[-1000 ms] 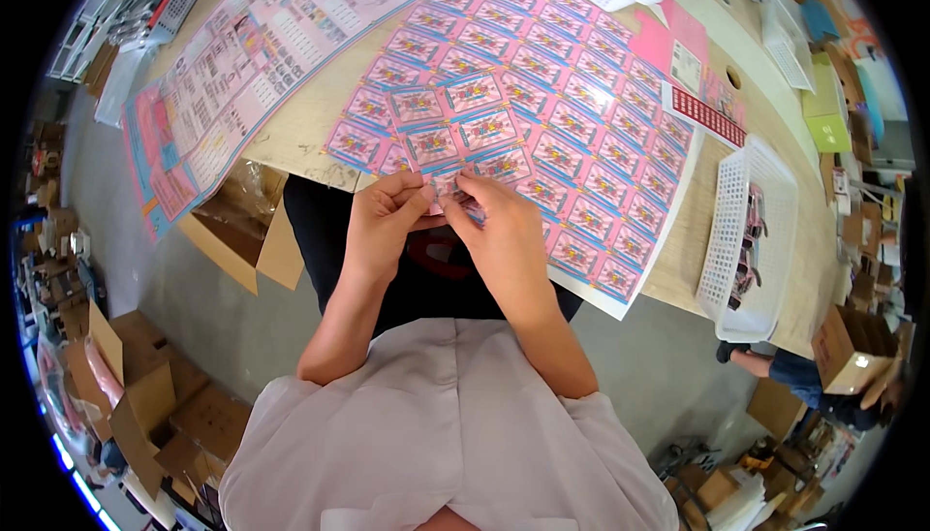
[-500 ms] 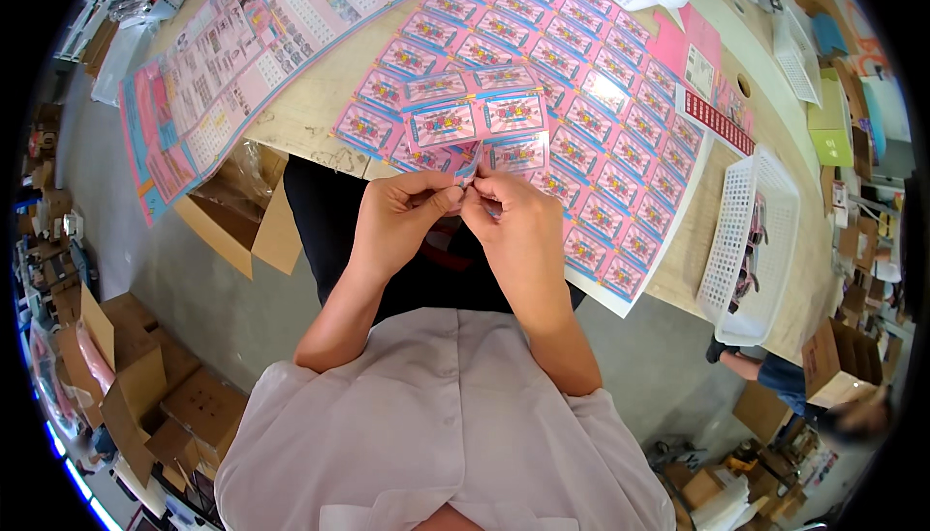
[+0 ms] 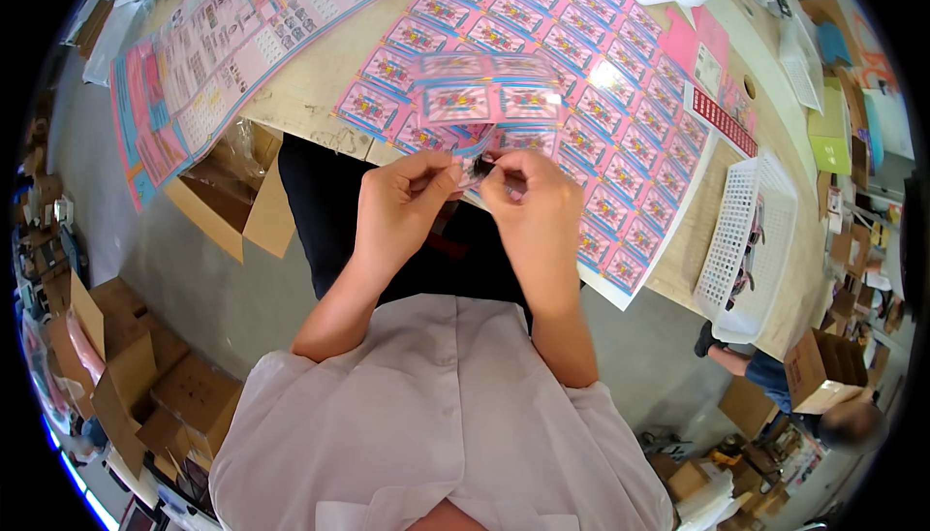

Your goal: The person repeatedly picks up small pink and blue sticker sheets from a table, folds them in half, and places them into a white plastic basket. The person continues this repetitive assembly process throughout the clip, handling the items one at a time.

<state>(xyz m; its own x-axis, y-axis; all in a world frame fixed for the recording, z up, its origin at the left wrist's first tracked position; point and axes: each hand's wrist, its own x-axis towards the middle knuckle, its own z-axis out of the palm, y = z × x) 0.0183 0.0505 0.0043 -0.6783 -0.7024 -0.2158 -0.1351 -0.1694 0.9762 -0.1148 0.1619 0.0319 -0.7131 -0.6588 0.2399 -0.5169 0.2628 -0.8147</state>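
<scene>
Left hand point(image 3: 400, 203) is pinching a small pink sheet point(image 3: 457, 105); just beside it, I'm seeing the right hand point(image 3: 539, 198) bunching fingertips, their hold unclear.

Small pink printed sheet point(image 3: 491, 103) — bent

hands point(image 3: 405, 203) drawn apart since 0.5 s ago, smaller pink printed sheet point(image 3: 457, 103) gone from sharp to blurred

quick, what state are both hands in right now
Left hand: closed, pinching the lower edge of the small pink sheet.
Right hand: fingers closed at that same edge; exactly what they grip cannot be told.
</scene>
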